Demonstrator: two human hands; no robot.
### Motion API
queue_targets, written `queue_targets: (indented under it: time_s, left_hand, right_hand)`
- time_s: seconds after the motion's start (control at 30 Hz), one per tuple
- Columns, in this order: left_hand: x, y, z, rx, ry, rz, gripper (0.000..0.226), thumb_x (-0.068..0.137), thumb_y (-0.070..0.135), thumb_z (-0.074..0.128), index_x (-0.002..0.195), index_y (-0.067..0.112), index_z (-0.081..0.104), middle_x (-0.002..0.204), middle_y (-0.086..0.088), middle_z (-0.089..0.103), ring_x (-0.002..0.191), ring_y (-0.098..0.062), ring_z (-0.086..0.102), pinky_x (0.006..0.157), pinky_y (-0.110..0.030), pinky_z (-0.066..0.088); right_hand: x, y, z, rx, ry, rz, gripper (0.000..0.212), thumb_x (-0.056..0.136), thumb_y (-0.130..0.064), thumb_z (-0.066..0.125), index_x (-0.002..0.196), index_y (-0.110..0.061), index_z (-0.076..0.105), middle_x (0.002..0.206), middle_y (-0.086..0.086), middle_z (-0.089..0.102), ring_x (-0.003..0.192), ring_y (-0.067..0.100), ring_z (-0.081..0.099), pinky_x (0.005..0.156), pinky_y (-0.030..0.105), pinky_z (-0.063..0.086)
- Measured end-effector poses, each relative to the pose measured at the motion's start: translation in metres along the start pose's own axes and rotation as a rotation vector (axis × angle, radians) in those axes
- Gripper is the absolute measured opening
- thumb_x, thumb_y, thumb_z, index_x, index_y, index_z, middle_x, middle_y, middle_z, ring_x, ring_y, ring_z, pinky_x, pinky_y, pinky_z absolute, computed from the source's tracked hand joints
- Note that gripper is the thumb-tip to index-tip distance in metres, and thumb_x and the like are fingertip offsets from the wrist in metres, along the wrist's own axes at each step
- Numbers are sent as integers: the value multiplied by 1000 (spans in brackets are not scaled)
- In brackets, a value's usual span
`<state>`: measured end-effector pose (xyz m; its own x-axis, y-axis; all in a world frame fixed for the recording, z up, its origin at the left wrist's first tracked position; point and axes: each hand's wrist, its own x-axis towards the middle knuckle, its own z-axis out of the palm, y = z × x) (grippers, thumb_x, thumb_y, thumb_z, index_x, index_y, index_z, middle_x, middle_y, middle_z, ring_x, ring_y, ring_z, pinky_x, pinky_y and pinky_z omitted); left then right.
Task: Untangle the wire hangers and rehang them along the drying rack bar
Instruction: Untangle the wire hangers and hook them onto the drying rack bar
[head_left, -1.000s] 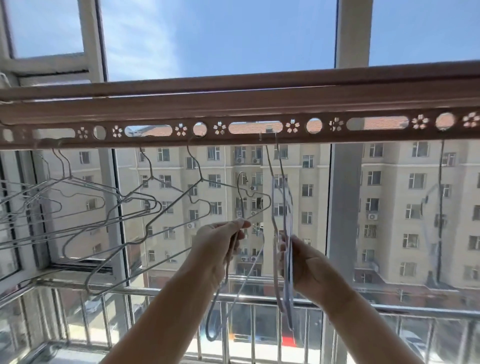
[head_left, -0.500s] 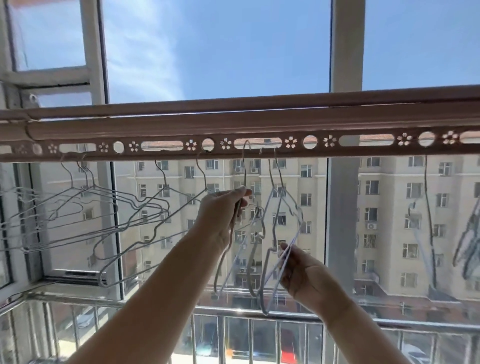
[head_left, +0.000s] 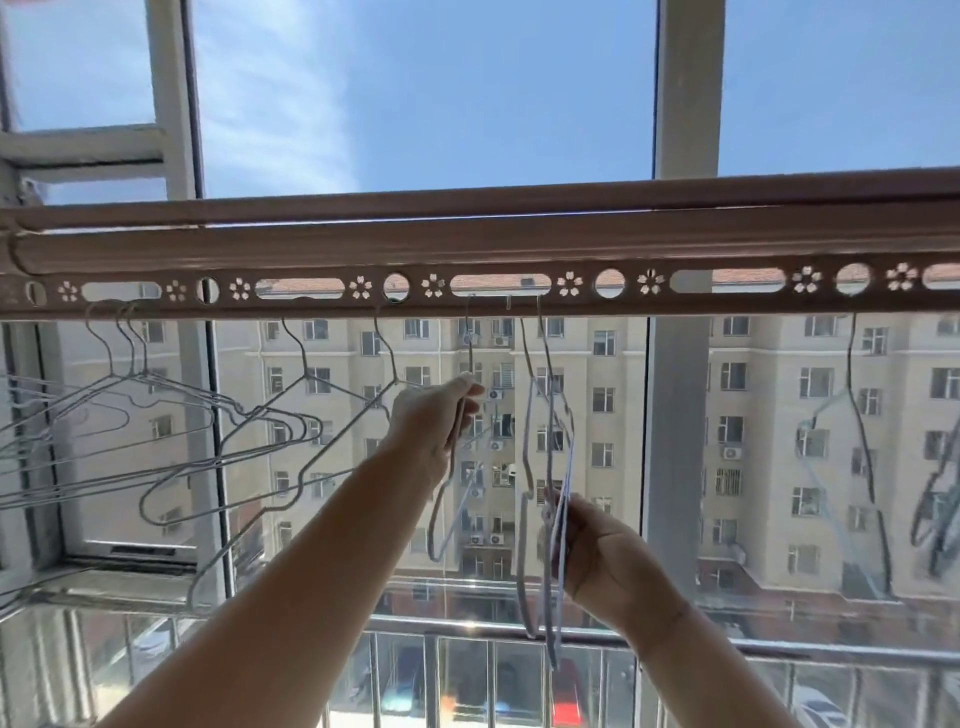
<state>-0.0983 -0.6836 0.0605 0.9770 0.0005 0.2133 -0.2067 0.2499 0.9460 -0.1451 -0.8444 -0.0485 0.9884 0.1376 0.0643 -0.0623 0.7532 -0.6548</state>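
Hangers: left hand (head_left: 434, 415) pinches one hanger (head_left: 457, 467), right hand (head_left: 597, 551) grips a bundle (head_left: 545, 493) under the rack bar (head_left: 478, 249); adjacent hooks may re-snag

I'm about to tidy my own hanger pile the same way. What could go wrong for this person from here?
1. The left hand grips one hanger just below its neck while its hook sits in the bar's long slot; a careless pull may unhook it, dropping it.
2. The right hand pinches a bunch of hangers close beside it; they might snag again.
3. The left cluster overlaps and could re-tangle.
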Motion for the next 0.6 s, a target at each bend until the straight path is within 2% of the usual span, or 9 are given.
queue_targets:
  time_s: [0.1, 0.2, 0.27, 0.43, 0.6]
  left_hand:
    - [0, -10, -14, -48, -15, 16, 26, 91, 23, 56, 91, 0, 69, 70, -5, 63, 53, -8, 53, 42, -15, 41]
    - [-1, -17, -30, -97, 55, 58, 23, 90, 24, 57, 84, 6, 69, 78, -8, 67, 67, -14, 58, 61, -24, 46]
    - [-6, -23, -43, -116, 92, 100, 20, 91, 22, 57, 80, 9, 68, 77, -7, 67, 70, -14, 58, 67, -26, 45]
    - [-23, -44, -66, -73, 97, 187, 20, 94, 18, 51, 88, 8, 68, 79, -5, 65, 69, -12, 55, 65, -21, 44]
    - [-32, -67, -72, -67, 70, 210, 24, 95, 14, 46, 80, 14, 65, 81, -6, 63, 75, -16, 55, 67, -25, 43]
  right_hand:
    - [1, 2, 0, -1, -24, 9, 25, 90, -18, 47, 90, 0, 64, 61, 10, 63, 49, 18, 62, 46, 28, 53]
    - [0, 3, 1, -16, -52, 2, 24, 84, -18, 50, 90, 0, 64, 62, 9, 63, 49, 17, 62, 46, 28, 53]
    - [1, 5, 2, -7, -55, 6, 23, 84, -18, 51, 86, 0, 66, 61, 9, 64, 49, 17, 62, 46, 27, 53]
    - [4, 10, 1, -50, -72, 9, 24, 82, -19, 52, 92, -1, 66, 64, 7, 62, 52, 16, 61, 50, 27, 53]
    - [2, 15, 7, -36, -83, 26, 24, 84, -20, 50, 94, -1, 62, 62, 6, 61, 50, 16, 61, 47, 26, 53]
